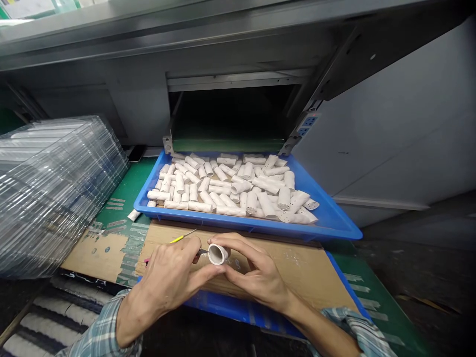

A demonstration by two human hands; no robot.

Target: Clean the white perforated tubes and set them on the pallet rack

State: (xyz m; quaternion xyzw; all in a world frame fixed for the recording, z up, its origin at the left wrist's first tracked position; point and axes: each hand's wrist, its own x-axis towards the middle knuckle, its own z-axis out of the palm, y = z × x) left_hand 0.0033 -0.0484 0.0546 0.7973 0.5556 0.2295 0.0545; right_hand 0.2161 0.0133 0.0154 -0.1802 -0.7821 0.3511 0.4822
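Observation:
My right hand (253, 270) pinches a short white tube (217, 254), its open end turned toward the camera. My left hand (174, 275) is closed on a thin metal tool (203, 252) whose tip meets the tube's mouth. Both hands rest over a sheet of cardboard (305, 270) that covers a blue tray. Just beyond them stands a blue tray (334, 218) filled with several white tubes (230, 186) lying in loose rows.
A yellow-handled pick (182, 237) lies on the cardboard by my left hand. A tall stack of clear plastic trays (52, 188) fills the left. A grey machine with a dark opening (230, 119) stands behind the tray. One stray white tube (134, 214) lies on the green mat.

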